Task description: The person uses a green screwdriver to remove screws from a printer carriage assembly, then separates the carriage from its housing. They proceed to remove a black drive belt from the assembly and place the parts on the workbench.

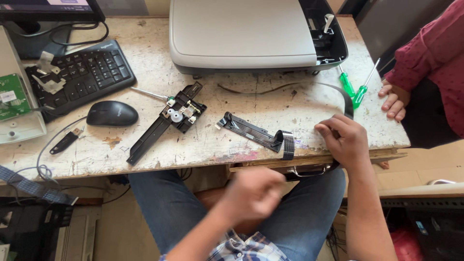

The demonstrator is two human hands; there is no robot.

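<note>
Fingers [333, 129] of the right hand [344, 140] curl together on a black ribbon cable [288, 144] at the counter [203, 145] front edge; blurred left hand [252, 193] hangs below, grip unclear.

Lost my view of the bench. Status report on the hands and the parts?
Right hand closed at table edge by the flat ribbon cable. Left hand blurred over lap, apparently empty. Another person's hand rests near green screwdrivers.
</note>
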